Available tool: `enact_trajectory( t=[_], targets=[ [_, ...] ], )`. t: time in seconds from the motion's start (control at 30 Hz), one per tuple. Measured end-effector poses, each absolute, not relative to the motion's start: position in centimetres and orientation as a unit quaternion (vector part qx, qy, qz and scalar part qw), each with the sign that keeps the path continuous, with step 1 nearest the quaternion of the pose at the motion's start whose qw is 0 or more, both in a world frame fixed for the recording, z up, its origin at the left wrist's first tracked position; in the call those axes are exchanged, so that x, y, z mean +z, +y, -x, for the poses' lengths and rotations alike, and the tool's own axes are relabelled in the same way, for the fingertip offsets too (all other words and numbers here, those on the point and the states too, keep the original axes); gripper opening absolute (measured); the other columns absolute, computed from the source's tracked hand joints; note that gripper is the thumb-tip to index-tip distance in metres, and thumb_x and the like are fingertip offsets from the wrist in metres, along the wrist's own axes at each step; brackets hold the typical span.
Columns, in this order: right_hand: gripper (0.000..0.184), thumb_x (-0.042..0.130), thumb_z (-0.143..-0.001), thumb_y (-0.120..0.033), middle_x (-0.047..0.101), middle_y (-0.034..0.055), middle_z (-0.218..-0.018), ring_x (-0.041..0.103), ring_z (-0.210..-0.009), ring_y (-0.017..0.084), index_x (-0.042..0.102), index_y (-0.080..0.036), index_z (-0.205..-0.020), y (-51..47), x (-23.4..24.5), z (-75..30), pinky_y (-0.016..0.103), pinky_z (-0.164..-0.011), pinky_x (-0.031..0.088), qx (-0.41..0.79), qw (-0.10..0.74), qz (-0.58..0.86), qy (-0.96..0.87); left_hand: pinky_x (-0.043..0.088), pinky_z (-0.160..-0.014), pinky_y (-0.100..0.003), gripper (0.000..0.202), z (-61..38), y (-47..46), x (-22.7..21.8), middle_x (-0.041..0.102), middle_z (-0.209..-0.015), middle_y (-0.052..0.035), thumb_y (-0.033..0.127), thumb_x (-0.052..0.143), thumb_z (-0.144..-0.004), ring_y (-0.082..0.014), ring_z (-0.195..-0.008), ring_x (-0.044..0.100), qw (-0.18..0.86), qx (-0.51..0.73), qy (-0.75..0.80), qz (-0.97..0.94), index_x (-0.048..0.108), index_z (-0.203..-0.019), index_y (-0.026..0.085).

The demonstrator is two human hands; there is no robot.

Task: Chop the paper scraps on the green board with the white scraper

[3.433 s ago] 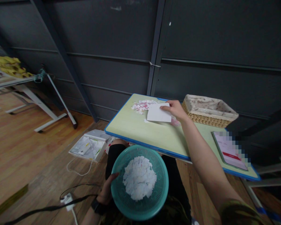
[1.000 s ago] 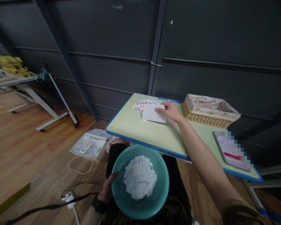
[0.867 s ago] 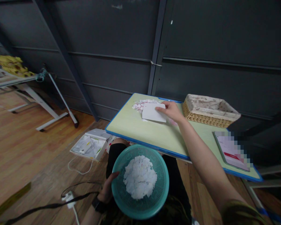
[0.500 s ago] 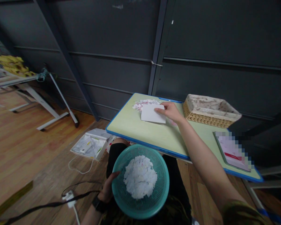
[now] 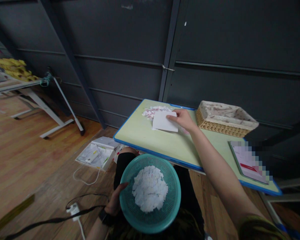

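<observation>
My right hand (image 5: 183,119) reaches across the green table (image 5: 165,145) and grips a white card (image 5: 164,121) by its right edge. The card lies flat against a pile of pink and white paper scraps (image 5: 153,111) at the table's far left corner. Below the table's near edge, my left hand (image 5: 115,202) holds the rim of a teal basket (image 5: 150,193). A heap of white paper scraps (image 5: 150,188) fills the basket's middle.
A wicker tray (image 5: 225,118) stands at the table's far right, and a booklet (image 5: 248,161) lies near the right front corner. On the wooden floor are an open white box (image 5: 97,155), a power strip with cables (image 5: 73,210), and another table (image 5: 22,85) at left.
The card and my right hand slid left toward the scrap pile, then edged slightly back right. My left hand and the basket stayed put.
</observation>
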State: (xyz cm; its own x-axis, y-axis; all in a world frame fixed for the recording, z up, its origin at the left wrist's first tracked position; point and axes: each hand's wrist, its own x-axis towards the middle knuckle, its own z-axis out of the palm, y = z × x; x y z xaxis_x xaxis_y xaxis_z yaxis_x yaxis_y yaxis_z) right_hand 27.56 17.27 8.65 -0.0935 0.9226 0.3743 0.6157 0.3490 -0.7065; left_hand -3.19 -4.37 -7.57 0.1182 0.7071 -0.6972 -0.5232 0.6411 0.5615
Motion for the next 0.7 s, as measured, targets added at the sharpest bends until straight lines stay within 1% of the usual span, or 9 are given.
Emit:
enact_trajectory(
  t=[0.17,0.3,0.4,0.53,0.6,0.7],
  targets=[
    [0.039,0.065,-0.067,-0.055,0.051,-0.0003,-0.062,0.041,-0.062,0.013,0.058,-0.017,-0.060,17.17,8.61,-27.34,0.028,-0.058,0.028,0.207,0.406,0.530,-0.715,0.054,-0.088,-0.044,0.020,3.34,-4.51,-7.79,0.080,-0.073,-0.0113,0.026,0.080,-0.062,-0.0328,-0.078,0.075,0.739,0.416,0.521,-0.097,0.077,-0.073,0.010],
    [0.039,0.067,-0.067,-0.054,0.054,0.0007,-0.064,0.043,-0.064,0.014,0.061,-0.016,-0.063,17.28,8.45,-27.35,0.028,-0.058,0.030,0.230,0.399,0.522,-0.717,0.054,-0.089,-0.044,0.016,3.40,-4.54,-8.07,0.081,-0.077,-0.0107,0.025,0.079,-0.065,-0.0325,-0.080,0.075,0.743,0.412,0.518,-0.098,0.077,-0.073,0.011],
    [0.040,0.068,-0.067,-0.055,0.055,0.0014,-0.066,0.044,-0.064,0.014,0.063,-0.016,-0.065,17.27,8.36,-27.35,0.027,-0.057,0.030,0.239,0.401,0.516,-0.718,0.054,-0.088,-0.043,0.014,3.35,-4.47,-8.01,0.080,-0.076,-0.0111,0.023,0.076,-0.067,-0.0322,-0.080,0.075,0.742,0.414,0.518,-0.096,0.076,-0.073,0.011],
    [0.039,0.069,-0.067,-0.054,0.056,0.0013,-0.067,0.044,-0.065,0.014,0.064,-0.015,-0.068,17.22,8.23,-27.33,0.027,-0.057,0.030,0.258,0.398,0.510,-0.717,0.056,-0.081,-0.042,0.009,3.19,-4.27,-7.51,0.078,-0.065,-0.0092,0.021,0.074,-0.067,-0.0302,-0.069,0.074,0.737,0.413,0.529,-0.087,0.074,-0.065,0.013],
    [0.038,0.069,-0.067,-0.053,0.055,0.0009,-0.068,0.044,-0.066,0.014,0.064,-0.015,-0.068,17.17,8.21,-27.29,0.027,-0.057,0.030,0.267,0.396,0.508,-0.717,0.056,-0.081,-0.043,0.008,3.15,-4.24,-7.32,0.077,-0.061,-0.0074,0.020,0.075,-0.065,-0.0293,-0.066,0.073,0.733,0.416,0.531,-0.086,0.072,-0.060,0.014],
    [0.038,0.070,-0.067,-0.053,0.053,0.0003,-0.066,0.043,-0.065,0.014,0.063,-0.016,-0.067,17.02,8.39,-27.15,0.028,-0.057,0.030,0.272,0.397,0.504,-0.717,0.056,-0.085,-0.043,0.009,3.17,-4.34,-7.34,0.078,-0.066,-0.0075,0.023,0.077,-0.063,-0.0304,-0.071,0.075,0.741,0.416,0.519,-0.091,0.073,-0.061,0.015]
  ],
)
